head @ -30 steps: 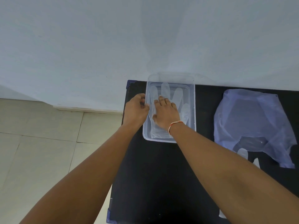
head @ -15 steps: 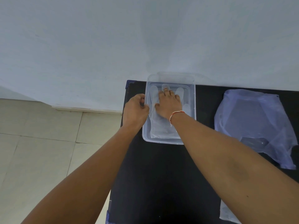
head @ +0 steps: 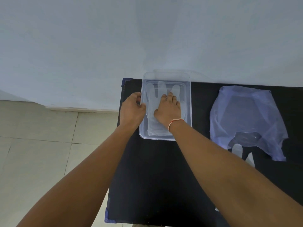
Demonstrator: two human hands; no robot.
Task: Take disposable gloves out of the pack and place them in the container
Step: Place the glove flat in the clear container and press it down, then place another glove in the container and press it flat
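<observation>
The container (head: pixel 165 136) stands at the far left of the desk (head: pixel 155 177), its far wall against the wall (head: pixel 147 38), so no way in from behind; its left rim is gripped by the left hand (head: pixel 132 108) and its inside is largely filled by the flat right hand (head: pixel 168 108) pressing on a glove (head: pixel 152 94). A bare strip of desk lies between the container and the pack (head: pixel 247 118) at the right, blocked lower down by the right forearm. The near desk between the two forearms is open.
</observation>
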